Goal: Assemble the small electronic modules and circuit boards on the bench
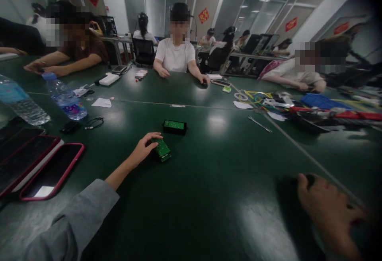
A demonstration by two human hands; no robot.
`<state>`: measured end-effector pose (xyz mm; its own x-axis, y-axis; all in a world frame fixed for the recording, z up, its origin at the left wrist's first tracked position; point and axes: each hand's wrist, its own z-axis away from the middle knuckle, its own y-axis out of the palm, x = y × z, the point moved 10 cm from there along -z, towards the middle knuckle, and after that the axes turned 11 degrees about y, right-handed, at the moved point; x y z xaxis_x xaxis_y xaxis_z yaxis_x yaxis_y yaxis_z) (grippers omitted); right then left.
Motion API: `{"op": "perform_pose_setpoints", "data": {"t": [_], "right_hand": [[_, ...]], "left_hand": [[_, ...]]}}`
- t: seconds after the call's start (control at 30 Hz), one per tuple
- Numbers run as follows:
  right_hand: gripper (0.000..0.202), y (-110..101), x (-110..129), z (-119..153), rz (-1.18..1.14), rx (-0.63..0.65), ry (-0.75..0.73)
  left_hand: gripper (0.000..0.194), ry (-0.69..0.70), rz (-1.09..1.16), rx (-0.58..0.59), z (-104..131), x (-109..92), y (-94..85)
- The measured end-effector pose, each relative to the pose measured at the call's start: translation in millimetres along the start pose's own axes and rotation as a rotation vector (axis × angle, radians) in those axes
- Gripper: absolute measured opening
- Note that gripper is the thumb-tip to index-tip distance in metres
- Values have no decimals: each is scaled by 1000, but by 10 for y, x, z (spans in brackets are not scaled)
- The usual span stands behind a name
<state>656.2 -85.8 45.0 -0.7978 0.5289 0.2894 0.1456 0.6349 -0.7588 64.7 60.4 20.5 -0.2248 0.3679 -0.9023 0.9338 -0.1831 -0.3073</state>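
Observation:
My left hand [146,146] is closed on the upper end of a green circuit board [162,149], thumb and fingers at its edges. The board's lower end sits low over the dark green table. Just behind it stands a small black case [175,131] with a green board showing in its opening. Far off at the right, my right hand [326,203] hovers near the table, back of the hand up. Motion and shadow smear its fingers, so what lies under them is hidden.
At left are phones [53,171] and water bottles [67,98]. A wrench [260,124] lies to the right, before a heap of cables and tools [322,110]. A thin cable [94,123] lies near the bottles. Across the table sits a person in a white shirt [175,56]; others sit left and right.

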Motion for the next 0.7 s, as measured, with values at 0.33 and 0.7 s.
{"op": "perform_pose_setpoints", "data": {"t": [0.33, 0.7], "right_hand": [[41, 65, 3542, 1486, -426, 495, -823], [27, 0, 3944, 1347, -840, 372, -600]], "left_hand": [[22, -2, 76, -160, 9, 26, -140], [21, 1, 80, -199, 10, 85, -178]]}}
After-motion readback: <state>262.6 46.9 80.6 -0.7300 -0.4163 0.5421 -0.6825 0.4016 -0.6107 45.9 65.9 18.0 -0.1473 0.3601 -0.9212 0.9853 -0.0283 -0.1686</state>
